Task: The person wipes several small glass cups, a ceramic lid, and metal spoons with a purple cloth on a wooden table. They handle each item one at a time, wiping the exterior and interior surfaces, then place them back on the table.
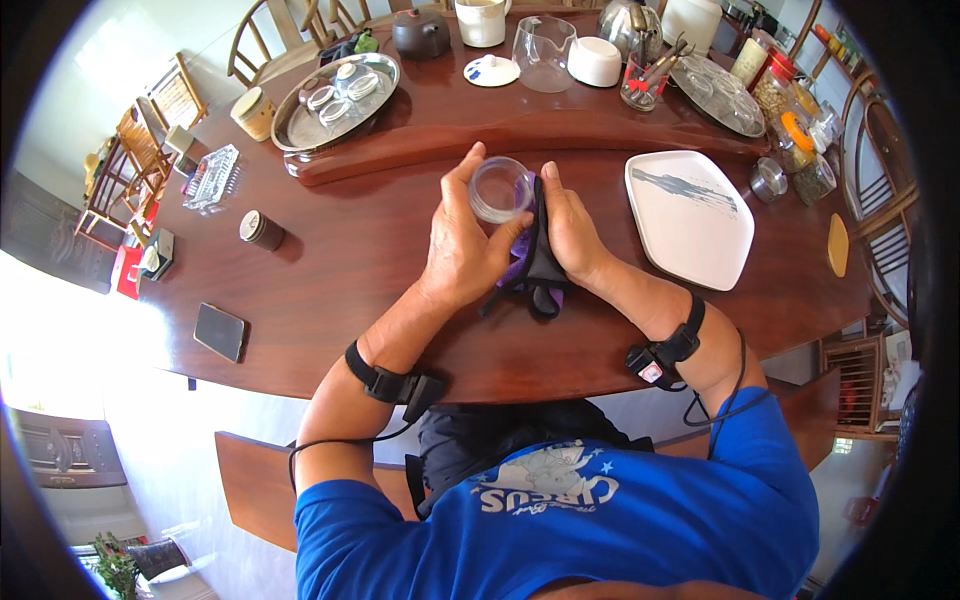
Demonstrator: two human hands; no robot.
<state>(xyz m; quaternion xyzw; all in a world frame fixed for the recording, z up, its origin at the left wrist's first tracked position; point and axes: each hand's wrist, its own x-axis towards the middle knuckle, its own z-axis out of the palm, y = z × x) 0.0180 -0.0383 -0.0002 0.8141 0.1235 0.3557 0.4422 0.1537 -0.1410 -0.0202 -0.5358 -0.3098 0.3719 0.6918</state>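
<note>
Near the middle of the dark wooden table (pixel 420 322), my left hand (pixel 469 236) grips a small clear glass cup (pixel 501 190) between thumb and fingers, its round mouth facing up toward me. My right hand (pixel 571 225) lies close beside it, palm turned inward against a black and purple cloth (pixel 541 262). The cloth hangs below the cup, between both hands, and part of it touches the glass's right side. Some of the right hand's fingers are hidden behind the cloth.
To the right lies a white angular plate (pixel 690 225). Beyond a raised wooden ledge (pixel 525 139) stand a metal tray (pixel 289 135) of cups, a glass pitcher (pixel 544 56) and a dark teapot (pixel 420 36). A phone (pixel 220 332) and small canister (pixel 261 229) are at left.
</note>
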